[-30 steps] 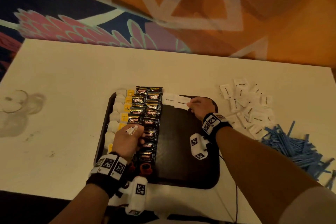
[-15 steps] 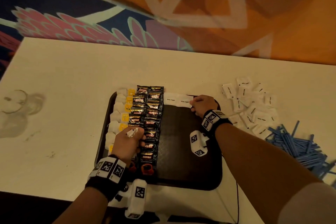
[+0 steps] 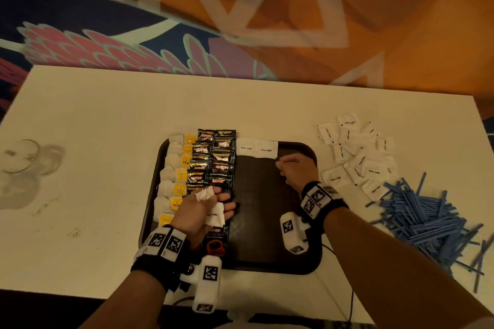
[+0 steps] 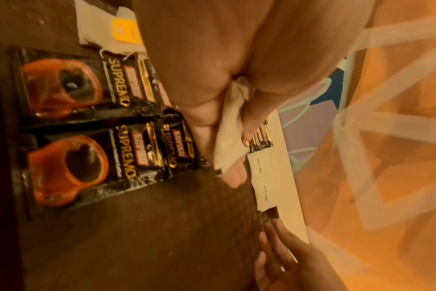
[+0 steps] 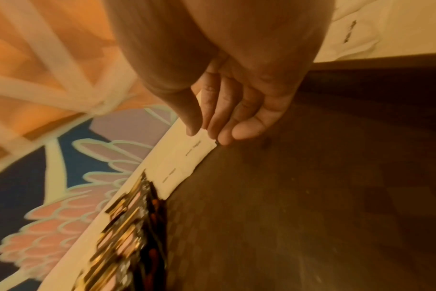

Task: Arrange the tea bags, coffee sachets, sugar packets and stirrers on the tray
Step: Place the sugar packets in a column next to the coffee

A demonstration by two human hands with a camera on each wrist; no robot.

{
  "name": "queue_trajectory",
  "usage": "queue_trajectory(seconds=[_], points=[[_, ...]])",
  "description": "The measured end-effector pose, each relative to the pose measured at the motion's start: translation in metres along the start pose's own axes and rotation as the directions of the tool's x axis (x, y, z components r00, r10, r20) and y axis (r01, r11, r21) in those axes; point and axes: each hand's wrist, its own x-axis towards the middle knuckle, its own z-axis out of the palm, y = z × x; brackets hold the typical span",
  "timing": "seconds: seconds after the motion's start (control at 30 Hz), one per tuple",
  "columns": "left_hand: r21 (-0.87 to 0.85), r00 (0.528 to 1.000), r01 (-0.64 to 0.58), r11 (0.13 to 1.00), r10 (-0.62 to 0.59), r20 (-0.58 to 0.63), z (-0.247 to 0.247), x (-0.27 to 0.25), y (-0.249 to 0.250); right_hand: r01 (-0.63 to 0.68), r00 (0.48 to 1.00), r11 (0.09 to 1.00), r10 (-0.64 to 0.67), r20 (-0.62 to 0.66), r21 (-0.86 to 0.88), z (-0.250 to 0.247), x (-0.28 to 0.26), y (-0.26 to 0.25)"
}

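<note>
The left hand (image 3: 199,211) is over the near part of the coffee rows, at about 8 o'clock on the tray (image 3: 272,262), and its fingers are curled around some white sugar packets (image 3: 215,215), with one more crumpled packet sticking out between the fingers. The right hand (image 3: 295,171) is at about 1 o'clock on the tray; its fingers are loosely bent and hold nothing, and the fingertips (image 5: 223,138) touch the near right corner of the second placed sugar packet (image 3: 266,149).

This packet lies just beside the first placed sugar packet (image 3: 246,147), both along the far edge of the tray. At 9 o'clock of them, the black coffee sachets (image 3: 216,160) make two overlapping rows from far to near. Further to 9 o'clock, at the left edge of the tray, the tea bags (image 3: 173,176) with yellow tags lie in one column.

On the tabletop (image 3: 93,141), at 3 o'clock of the tray, there is a loose heap of sugar packets (image 3: 355,152). The blue stirrers (image 3: 425,219) are in a pile at about 4 o'clock, touching the near side of that heap.
</note>
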Motion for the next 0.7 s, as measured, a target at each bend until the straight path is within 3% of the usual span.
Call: queue_trajectory(seconds=[0.13, 0.3, 0.5, 0.7], points=[[-0.027, 0.999, -0.003, 1.000, 0.004, 0.034, 0.019, -0.008, 0.004, 0.130, 0.978, 0.991, -0.126, 0.166, -0.016, -0.004, -0.048, -0.005], [0.048, 1.000, -0.002, 0.999, 0.002, 0.002, 0.037, -0.014, 0.006, 0.272, 0.932, 0.962, -0.257, 0.256, -0.026, 0.000, -0.099, -0.016], [0.164, 1.000, -0.018, 0.986, 0.020, -0.009, 0.048, -0.019, 0.003, 0.216, 0.951, 0.976, -0.208, 0.229, -0.011, 0.001, -0.111, -0.011], [0.239, 0.999, -0.036, 0.970, 0.041, -0.015, 0.049, -0.025, 0.002, 0.066, 0.970, 0.965, -0.122, 0.210, 0.254, -0.006, -0.111, -0.013]])
